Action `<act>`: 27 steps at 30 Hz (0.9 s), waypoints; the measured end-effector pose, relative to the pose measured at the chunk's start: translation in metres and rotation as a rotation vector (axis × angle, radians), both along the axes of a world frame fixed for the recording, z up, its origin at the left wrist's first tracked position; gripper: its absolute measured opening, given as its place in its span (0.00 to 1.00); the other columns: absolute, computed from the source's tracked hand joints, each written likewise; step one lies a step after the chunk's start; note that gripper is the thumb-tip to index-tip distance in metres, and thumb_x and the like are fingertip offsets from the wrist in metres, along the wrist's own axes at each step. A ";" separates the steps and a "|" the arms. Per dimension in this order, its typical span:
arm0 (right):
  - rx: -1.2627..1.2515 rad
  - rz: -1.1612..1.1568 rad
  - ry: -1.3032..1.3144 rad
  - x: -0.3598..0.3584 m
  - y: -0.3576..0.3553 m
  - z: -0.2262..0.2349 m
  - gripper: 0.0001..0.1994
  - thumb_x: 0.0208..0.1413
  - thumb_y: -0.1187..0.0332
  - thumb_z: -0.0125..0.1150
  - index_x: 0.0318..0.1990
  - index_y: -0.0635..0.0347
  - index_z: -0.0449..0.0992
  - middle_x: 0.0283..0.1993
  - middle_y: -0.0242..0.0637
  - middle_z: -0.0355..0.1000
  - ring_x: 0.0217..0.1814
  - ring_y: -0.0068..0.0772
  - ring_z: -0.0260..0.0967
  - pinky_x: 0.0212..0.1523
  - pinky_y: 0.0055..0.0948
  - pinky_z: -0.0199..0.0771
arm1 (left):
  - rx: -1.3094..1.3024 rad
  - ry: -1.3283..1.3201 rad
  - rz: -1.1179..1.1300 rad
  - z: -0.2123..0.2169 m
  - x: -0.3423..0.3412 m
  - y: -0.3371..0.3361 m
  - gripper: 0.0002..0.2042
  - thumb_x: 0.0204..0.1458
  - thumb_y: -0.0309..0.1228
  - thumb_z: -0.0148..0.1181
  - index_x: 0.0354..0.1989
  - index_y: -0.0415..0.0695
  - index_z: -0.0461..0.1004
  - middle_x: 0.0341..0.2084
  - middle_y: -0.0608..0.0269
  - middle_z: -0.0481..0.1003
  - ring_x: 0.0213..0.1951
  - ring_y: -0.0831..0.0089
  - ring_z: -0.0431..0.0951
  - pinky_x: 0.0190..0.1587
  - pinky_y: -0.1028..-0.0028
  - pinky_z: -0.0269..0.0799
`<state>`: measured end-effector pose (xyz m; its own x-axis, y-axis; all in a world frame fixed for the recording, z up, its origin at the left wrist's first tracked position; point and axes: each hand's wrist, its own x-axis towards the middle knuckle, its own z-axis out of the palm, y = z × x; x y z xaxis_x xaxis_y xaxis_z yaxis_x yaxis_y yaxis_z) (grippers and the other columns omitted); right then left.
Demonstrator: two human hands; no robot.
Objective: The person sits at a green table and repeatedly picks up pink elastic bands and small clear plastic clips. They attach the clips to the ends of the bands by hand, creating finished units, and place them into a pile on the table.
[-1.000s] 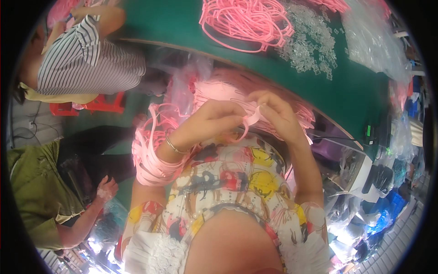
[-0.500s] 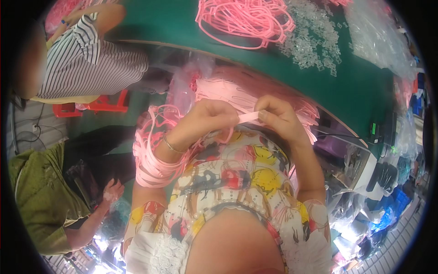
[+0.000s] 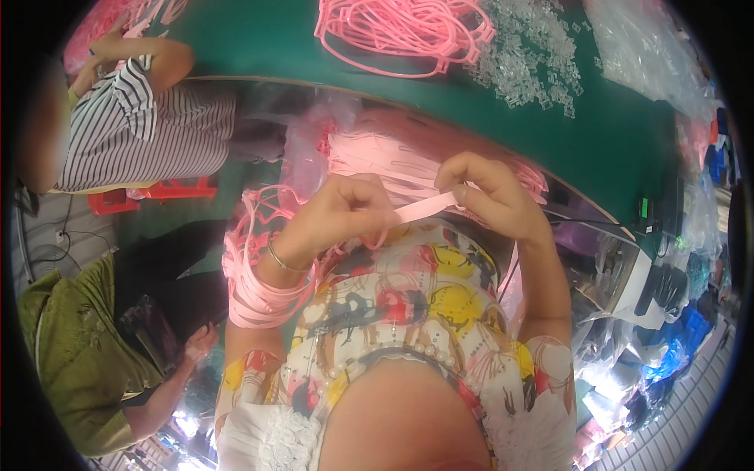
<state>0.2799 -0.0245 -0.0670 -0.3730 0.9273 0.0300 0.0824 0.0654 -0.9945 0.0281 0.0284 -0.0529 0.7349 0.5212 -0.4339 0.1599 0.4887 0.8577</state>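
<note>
A flat pale-pink strap point(image 3: 425, 209) is stretched between my two hands in front of my chest. My left hand point(image 3: 355, 206) is closed round its left part, fingers curled. At the other end, my right hand point(image 3: 488, 192) pinches the strap between thumb and fingers. Many looped pink straps point(image 3: 265, 302) hang round my left wrist and forearm, beside a thin bracelet. Just beyond my hands, a thick bundle of pale-pink straps point(image 3: 369, 153) lies below the table edge.
On the green table point(image 3: 581, 157) lie a heap of pink straps point(image 3: 404, 35), a spread of small clear plastic pieces point(image 3: 534, 63) and clear plastic bags point(image 3: 648, 55). A striped-shirted person point(image 3: 149, 133) and a green-shirted person point(image 3: 75, 353) are at my left. Red stools point(image 3: 181, 188) stand behind.
My hands have moved apart, the left one leftward and the right slightly rightward. A longer length of the strap now shows between them. The view has shifted a little.
</note>
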 end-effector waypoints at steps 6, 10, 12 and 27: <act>0.034 -0.026 -0.015 -0.001 -0.002 0.004 0.10 0.50 0.77 0.50 0.41 0.66 0.71 0.36 0.37 0.71 0.37 0.28 0.67 0.41 0.27 0.68 | 0.013 0.045 -0.003 -0.001 0.000 -0.003 0.06 0.48 0.24 0.63 0.22 0.36 0.76 0.22 0.66 0.69 0.23 0.78 0.74 0.26 0.79 0.67; 0.001 -0.027 -0.039 0.000 -0.004 0.008 0.10 0.50 0.77 0.50 0.41 0.66 0.71 0.34 0.37 0.71 0.37 0.27 0.69 0.40 0.27 0.68 | 0.057 0.107 0.006 0.004 0.004 -0.006 0.07 0.48 0.24 0.62 0.21 0.37 0.75 0.21 0.66 0.69 0.21 0.79 0.72 0.25 0.80 0.65; 0.028 -0.041 -0.021 -0.001 -0.004 0.006 0.09 0.51 0.77 0.52 0.40 0.65 0.72 0.34 0.36 0.72 0.34 0.24 0.70 0.35 0.26 0.70 | 0.051 0.101 0.026 0.004 0.005 -0.009 0.07 0.48 0.24 0.62 0.20 0.37 0.76 0.21 0.66 0.68 0.20 0.80 0.71 0.23 0.81 0.63; -0.019 -0.138 -0.118 -0.011 -0.020 0.003 0.05 0.47 0.73 0.62 0.32 0.63 0.75 0.32 0.37 0.74 0.36 0.31 0.72 0.39 0.30 0.71 | 0.204 0.003 -0.033 -0.011 0.002 -0.017 0.04 0.48 0.24 0.60 0.27 0.36 0.78 0.25 0.65 0.69 0.23 0.82 0.72 0.22 0.83 0.63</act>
